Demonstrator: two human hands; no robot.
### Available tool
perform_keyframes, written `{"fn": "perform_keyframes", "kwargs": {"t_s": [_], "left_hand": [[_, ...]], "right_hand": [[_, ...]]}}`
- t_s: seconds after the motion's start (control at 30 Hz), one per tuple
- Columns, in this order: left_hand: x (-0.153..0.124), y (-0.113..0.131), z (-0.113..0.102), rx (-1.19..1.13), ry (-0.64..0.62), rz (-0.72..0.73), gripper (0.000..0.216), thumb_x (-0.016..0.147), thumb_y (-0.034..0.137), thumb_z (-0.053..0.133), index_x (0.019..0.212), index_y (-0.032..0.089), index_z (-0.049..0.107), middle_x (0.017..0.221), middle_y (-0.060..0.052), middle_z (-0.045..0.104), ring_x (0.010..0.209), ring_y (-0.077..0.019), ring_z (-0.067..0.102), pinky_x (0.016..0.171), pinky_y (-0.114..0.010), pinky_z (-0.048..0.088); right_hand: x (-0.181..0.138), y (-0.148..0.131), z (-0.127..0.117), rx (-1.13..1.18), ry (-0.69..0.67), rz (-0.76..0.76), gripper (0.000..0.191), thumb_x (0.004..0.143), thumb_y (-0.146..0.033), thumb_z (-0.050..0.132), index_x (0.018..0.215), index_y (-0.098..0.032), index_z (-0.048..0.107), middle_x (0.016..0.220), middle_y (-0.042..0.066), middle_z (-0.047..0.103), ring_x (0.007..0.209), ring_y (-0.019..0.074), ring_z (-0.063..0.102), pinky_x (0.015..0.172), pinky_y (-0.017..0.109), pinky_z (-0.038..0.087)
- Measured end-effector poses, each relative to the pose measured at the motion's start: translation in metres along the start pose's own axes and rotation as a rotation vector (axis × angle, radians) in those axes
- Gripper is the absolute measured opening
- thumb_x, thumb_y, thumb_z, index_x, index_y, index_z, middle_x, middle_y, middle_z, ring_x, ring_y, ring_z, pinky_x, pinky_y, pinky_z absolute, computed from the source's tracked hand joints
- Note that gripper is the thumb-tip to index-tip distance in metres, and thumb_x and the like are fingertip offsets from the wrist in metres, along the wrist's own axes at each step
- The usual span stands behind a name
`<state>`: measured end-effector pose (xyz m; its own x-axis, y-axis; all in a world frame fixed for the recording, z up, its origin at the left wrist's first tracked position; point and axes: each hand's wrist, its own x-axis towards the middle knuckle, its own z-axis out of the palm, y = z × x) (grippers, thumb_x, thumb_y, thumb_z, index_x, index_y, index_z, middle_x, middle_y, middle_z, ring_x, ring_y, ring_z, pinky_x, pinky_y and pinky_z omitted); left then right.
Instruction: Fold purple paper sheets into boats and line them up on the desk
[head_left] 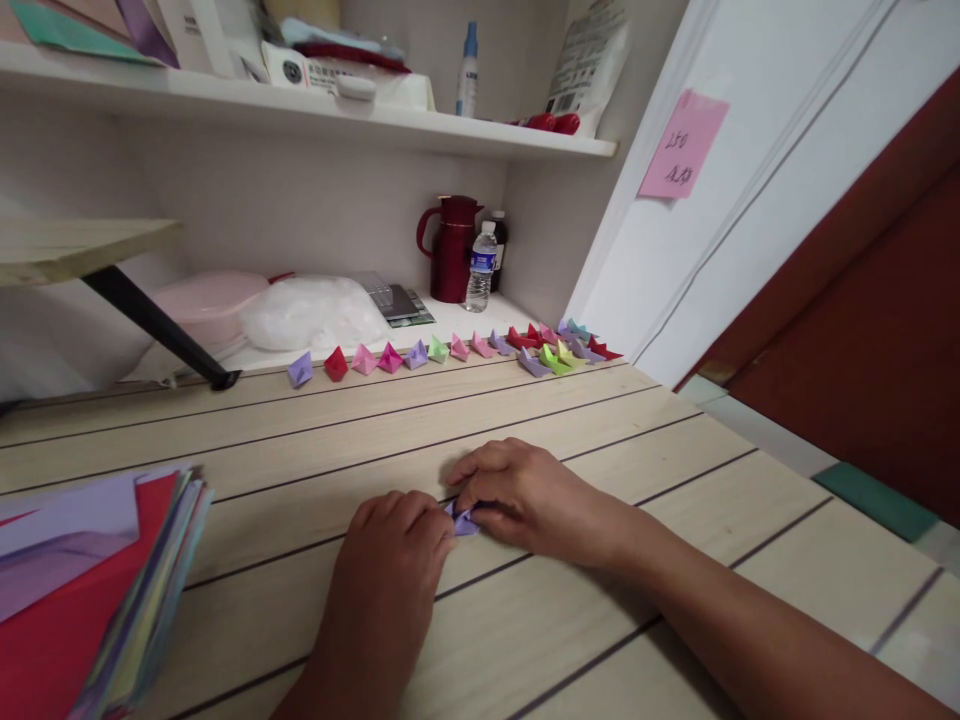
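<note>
A small folded piece of purple paper [463, 522] is pinched between my two hands, low over the middle of the wooden table [300, 450]. My left hand [397, 565] has its fingers closed on the paper's left side, and most of that side is hidden. On the right side, the thumb and fingers of my right hand [517, 500] press the paper together. Only a small part of the folds shows between the fingertips. Along the table's far edge stands a row of little folded paper boats, among them a purple boat [300, 370] and a red boat [336, 365].
A stack of coloured paper [105, 600] lies at the left. Behind the table are a dark red jug [452, 250], a water bottle [481, 268] and a white plastic bag [315, 315]. A black bracket [161, 325] supports a small wooden shelf [82, 245] at the left.
</note>
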<state>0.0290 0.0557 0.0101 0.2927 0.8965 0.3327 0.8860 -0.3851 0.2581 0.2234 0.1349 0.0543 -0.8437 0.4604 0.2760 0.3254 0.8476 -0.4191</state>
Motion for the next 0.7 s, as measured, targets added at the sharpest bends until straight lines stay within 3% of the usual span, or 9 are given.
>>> {"fn": "perform_keyframes", "kwargs": {"t_s": [0.2, 0.47, 0.7], "left_hand": [[-0.002, -0.001, 0.0, -0.003, 0.016, 0.003, 0.013, 0.093, 0.019, 0.055, 0.086, 0.025, 0.063, 0.091, 0.002, 0.067, 0.086, -0.0192, 0.059, 0.082, -0.039, 0.041], [-0.002, -0.003, 0.004, -0.002, 0.039, 0.042, 0.015, 0.094, 0.02, 0.053, 0.086, 0.026, 0.063, 0.088, 0.003, 0.066, 0.084, -0.0186, 0.059, 0.081, -0.039, 0.042], [-0.001, 0.002, 0.002, -0.012, 0.087, 0.017, 0.013, 0.091, 0.016, 0.055, 0.081, 0.023, 0.061, 0.085, 0.002, 0.067, 0.081, -0.019, 0.061, 0.08, -0.039, 0.044]], "right_hand": [[0.0, 0.001, 0.002, 0.022, -0.012, 0.03, 0.025, 0.082, -0.004, 0.066, 0.098, -0.022, 0.073, 0.118, 0.003, 0.072, 0.106, 0.0189, 0.067, 0.096, 0.032, 0.049], [0.001, 0.002, 0.009, -0.024, 0.033, 0.031, 0.013, 0.085, -0.01, 0.069, 0.091, -0.022, 0.071, 0.118, 0.004, 0.072, 0.105, 0.02, 0.066, 0.095, 0.034, 0.047], [0.007, -0.008, 0.012, -0.277, 0.054, -0.036, 0.006, 0.089, -0.017, 0.068, 0.084, -0.019, 0.072, 0.121, 0.008, 0.068, 0.111, 0.026, 0.06, 0.091, 0.042, 0.043]]}}
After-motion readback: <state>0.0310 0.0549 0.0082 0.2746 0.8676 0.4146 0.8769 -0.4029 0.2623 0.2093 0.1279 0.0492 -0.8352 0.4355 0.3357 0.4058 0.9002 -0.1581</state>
